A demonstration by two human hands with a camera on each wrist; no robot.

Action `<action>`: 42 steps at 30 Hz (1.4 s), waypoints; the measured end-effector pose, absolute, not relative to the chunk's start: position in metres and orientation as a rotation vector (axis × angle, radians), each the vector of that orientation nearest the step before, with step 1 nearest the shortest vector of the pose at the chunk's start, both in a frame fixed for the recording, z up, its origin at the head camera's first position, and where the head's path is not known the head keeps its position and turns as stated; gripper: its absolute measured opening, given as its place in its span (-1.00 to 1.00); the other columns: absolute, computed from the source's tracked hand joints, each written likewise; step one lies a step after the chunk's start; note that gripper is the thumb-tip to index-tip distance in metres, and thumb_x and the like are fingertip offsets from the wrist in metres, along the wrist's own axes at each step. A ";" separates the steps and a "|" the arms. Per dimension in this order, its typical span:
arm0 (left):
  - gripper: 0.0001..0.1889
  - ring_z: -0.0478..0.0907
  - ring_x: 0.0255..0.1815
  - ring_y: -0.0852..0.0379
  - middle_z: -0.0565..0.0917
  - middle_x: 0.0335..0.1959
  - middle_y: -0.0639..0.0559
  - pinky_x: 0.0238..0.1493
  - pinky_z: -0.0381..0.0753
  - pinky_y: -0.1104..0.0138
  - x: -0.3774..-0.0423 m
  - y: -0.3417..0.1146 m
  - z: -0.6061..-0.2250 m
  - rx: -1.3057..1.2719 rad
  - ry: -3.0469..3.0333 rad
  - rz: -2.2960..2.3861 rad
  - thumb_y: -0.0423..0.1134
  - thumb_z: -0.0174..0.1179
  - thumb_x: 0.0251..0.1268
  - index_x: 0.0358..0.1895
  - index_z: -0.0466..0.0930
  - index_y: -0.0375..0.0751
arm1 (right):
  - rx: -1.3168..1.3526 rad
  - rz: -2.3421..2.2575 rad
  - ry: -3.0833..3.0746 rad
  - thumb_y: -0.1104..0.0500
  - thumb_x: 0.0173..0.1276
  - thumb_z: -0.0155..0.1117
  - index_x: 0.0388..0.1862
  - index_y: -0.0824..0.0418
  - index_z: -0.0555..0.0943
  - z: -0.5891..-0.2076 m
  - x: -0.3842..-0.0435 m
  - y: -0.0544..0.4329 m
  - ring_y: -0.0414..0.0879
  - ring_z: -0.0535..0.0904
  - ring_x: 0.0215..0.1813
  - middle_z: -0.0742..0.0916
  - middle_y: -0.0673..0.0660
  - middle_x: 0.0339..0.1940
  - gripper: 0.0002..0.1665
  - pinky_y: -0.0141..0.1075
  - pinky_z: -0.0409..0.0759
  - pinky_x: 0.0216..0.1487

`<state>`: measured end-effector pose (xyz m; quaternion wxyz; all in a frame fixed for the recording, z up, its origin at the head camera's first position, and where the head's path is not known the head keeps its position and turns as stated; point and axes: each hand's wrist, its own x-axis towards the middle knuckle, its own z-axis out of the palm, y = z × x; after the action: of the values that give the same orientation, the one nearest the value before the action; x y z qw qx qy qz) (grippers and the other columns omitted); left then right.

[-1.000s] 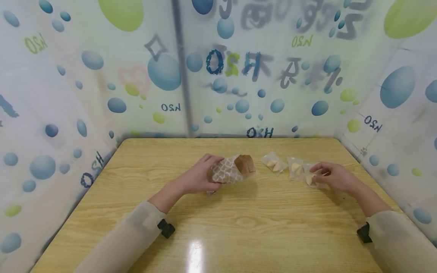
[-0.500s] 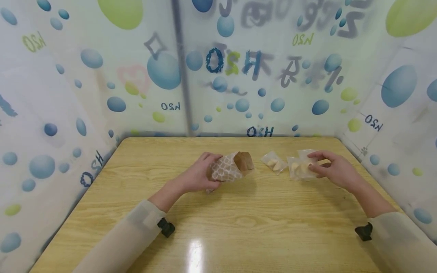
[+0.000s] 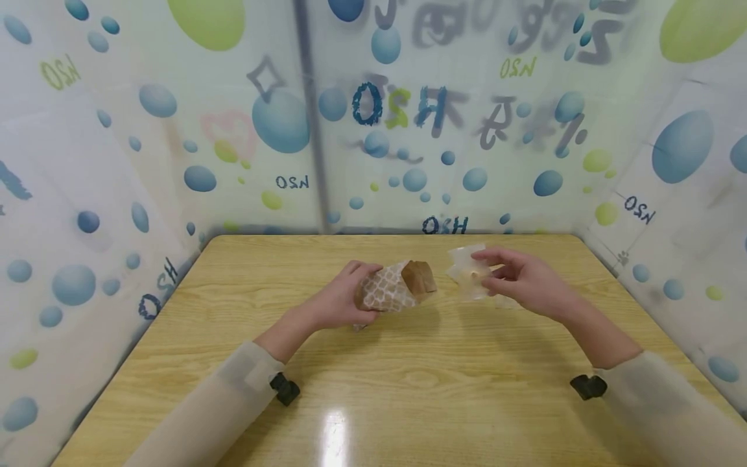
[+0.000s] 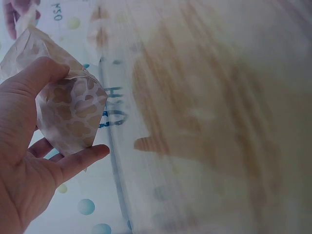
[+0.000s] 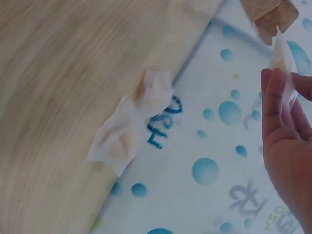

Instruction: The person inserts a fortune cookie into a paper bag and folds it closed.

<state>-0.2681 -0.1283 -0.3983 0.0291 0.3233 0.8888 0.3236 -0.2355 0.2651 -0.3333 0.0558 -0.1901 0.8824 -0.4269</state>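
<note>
My left hand [image 3: 335,301] grips a brown paper bag [image 3: 388,290] with a white lattice pattern, lying on its side with its mouth facing right. In the left wrist view, thumb and fingers curl round the bag [image 4: 73,107]. A clear packet [image 3: 471,275] with a pale, folded fortune cookie inside is pinched between the thumb and fingertips of my right hand [image 3: 533,285], above the table and right of the bag's mouth. Two more cookie packets lie on the table, a nearer one [image 5: 119,139] and another [image 5: 156,92]; in the head view the right hand and held packet partly cover them.
The wooden table [image 3: 408,383] reaches back to a wall sheet [image 3: 373,194] printed with blue and green dots. Similar sheets stand at the left and right. A black strap mount [image 3: 284,389] sits on the left sleeve, another [image 3: 588,387] on the right.
My right hand has picked up the rightmost cookie packet from the table and carried it left, over the other packets toward the bag's mouth. The left hand and bag have hardly moved.
</note>
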 end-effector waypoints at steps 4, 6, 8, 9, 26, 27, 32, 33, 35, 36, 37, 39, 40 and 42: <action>-0.03 0.50 0.37 -0.14 0.39 0.46 -0.25 0.40 0.62 -0.09 -0.268 -0.128 -0.398 1.007 2.748 0.987 -0.22 0.58 0.27 0.70 0.23 -0.16 | -0.632 -1.345 2.617 0.16 0.62 0.41 0.55 0.19 0.55 -0.329 -0.236 0.250 -0.16 0.78 -0.03 0.69 0.30 0.36 -0.41 -0.26 0.80 -0.08; -0.02 0.50 0.37 -0.15 0.39 0.47 -0.26 0.40 0.62 -0.09 -0.268 -0.128 -0.398 1.013 2.748 0.985 -0.23 0.58 0.27 0.70 0.23 -0.17 | -0.657 -1.333 2.604 0.17 0.60 0.42 0.51 0.18 0.58 -0.327 -0.237 0.244 -0.12 0.77 -0.14 0.76 0.29 0.19 -0.44 -0.26 0.79 -0.13; -0.02 0.50 0.38 -0.15 0.39 0.47 -0.26 0.41 0.61 -0.10 -0.268 -0.128 -0.397 1.018 2.747 0.982 -0.23 0.58 0.27 0.71 0.23 -0.17 | -0.678 -1.306 2.595 0.15 0.60 0.43 0.49 0.17 0.62 -0.327 -0.238 0.239 -0.08 0.74 -0.21 0.79 0.24 0.02 -0.46 -0.25 0.77 -0.16; -0.02 0.50 0.39 -0.15 0.39 0.47 -0.26 0.42 0.61 -0.10 -0.268 -0.128 -0.397 1.020 2.747 0.979 -0.24 0.59 0.26 0.71 0.23 -0.18 | -0.684 -1.287 2.596 0.13 0.59 0.43 0.48 0.15 0.63 -0.327 -0.238 0.236 -0.07 0.72 -0.23 0.80 0.21 -0.08 -0.47 -0.25 0.75 -0.19; -0.01 0.45 0.46 -0.15 0.38 0.50 -0.25 0.49 0.57 -0.09 -0.264 -0.123 -0.399 1.104 2.743 0.955 -0.26 0.59 0.24 0.70 0.24 -0.18 | -0.667 -1.205 2.601 0.07 0.62 0.39 0.50 0.14 0.63 -0.330 -0.252 0.209 0.02 0.63 -0.21 0.73 0.26 0.23 -0.46 -0.24 0.68 -0.20; -0.01 0.45 0.46 -0.15 0.38 0.50 -0.25 0.50 0.56 -0.10 -0.264 -0.122 -0.398 1.099 2.740 0.961 -0.27 0.59 0.24 0.70 0.24 -0.18 | -0.668 -1.204 2.610 0.09 0.62 0.39 0.49 0.14 0.64 -0.331 -0.252 0.209 0.03 0.64 -0.20 0.72 0.27 0.25 -0.47 -0.24 0.69 -0.21; 0.00 0.46 0.45 -0.15 0.38 0.49 -0.25 0.51 0.55 -0.10 -0.264 -0.121 -0.397 1.059 2.727 1.005 -0.29 0.59 0.24 0.71 0.23 -0.16 | -0.732 -1.209 2.663 0.15 0.58 0.44 0.45 0.16 0.67 -0.336 -0.253 0.204 0.06 0.69 -0.18 0.69 0.29 0.24 -0.49 -0.21 0.71 -0.23; 0.00 0.47 0.44 -0.15 0.38 0.49 -0.25 0.50 0.55 -0.11 -0.264 -0.121 -0.397 1.052 2.724 1.014 -0.29 0.59 0.24 0.71 0.23 -0.16 | -0.754 -1.206 2.675 0.16 0.57 0.44 0.44 0.16 0.67 -0.337 -0.252 0.203 0.02 0.70 -0.19 0.69 0.29 0.23 -0.50 -0.21 0.71 -0.24; 0.00 0.47 0.44 -0.15 0.38 0.48 -0.25 0.50 0.55 -0.11 -0.264 -0.121 -0.396 1.046 2.718 1.028 -0.28 0.59 0.24 0.71 0.24 -0.15 | -0.790 -1.190 2.706 0.16 0.56 0.45 0.43 0.16 0.69 -0.339 -0.251 0.200 -0.04 0.69 -0.19 0.69 0.28 0.21 -0.50 -0.22 0.70 -0.24; 0.00 0.46 0.43 -0.15 0.38 0.48 -0.25 0.50 0.55 -0.11 -0.264 -0.121 -0.396 1.046 2.716 1.034 -0.28 0.59 0.24 0.71 0.24 -0.15 | -0.802 -1.181 2.718 0.15 0.56 0.46 0.43 0.15 0.69 -0.340 -0.251 0.200 -0.08 0.68 -0.20 0.69 0.27 0.21 -0.50 -0.25 0.69 -0.24; -0.01 0.46 0.43 -0.15 0.38 0.48 -0.25 0.50 0.55 -0.11 -0.264 -0.120 -0.396 1.047 2.714 1.037 -0.27 0.59 0.25 0.71 0.24 -0.15 | -0.810 -1.172 2.731 0.14 0.56 0.46 0.43 0.15 0.69 -0.341 -0.250 0.199 -0.10 0.68 -0.20 0.69 0.26 0.21 -0.50 -0.25 0.69 -0.24; -0.01 0.46 0.43 -0.15 0.39 0.47 -0.25 0.50 0.55 -0.11 -0.264 -0.121 -0.395 1.048 2.710 1.041 -0.27 0.59 0.25 0.71 0.24 -0.16 | -0.829 -1.154 2.747 0.12 0.57 0.46 0.44 0.14 0.69 -0.342 -0.249 0.198 -0.12 0.67 -0.21 0.69 0.27 0.21 -0.49 -0.25 0.69 -0.24; -0.01 0.45 0.43 -0.15 0.39 0.47 -0.26 0.50 0.55 -0.11 -0.264 -0.121 -0.395 1.046 2.707 1.044 -0.27 0.59 0.25 0.71 0.24 -0.16 | -0.831 -1.150 2.753 0.10 0.57 0.46 0.45 0.12 0.68 -0.342 -0.248 0.198 -0.12 0.67 -0.20 0.70 0.26 0.22 -0.48 -0.25 0.69 -0.23; -0.01 0.45 0.43 -0.15 0.39 0.47 -0.26 0.50 0.54 -0.11 -0.264 -0.121 -0.395 1.039 2.704 1.051 -0.26 0.59 0.26 0.71 0.24 -0.16 | -0.820 -1.156 2.767 0.08 0.59 0.45 0.49 0.08 0.66 -0.342 -0.247 0.201 -0.10 0.67 -0.20 0.71 0.26 0.23 -0.46 -0.24 0.69 -0.23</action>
<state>-0.2642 -0.1212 -0.3952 0.0299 0.3369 0.8771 0.3409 -0.2472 0.2007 -0.3422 0.0161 -0.2638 0.8899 -0.3717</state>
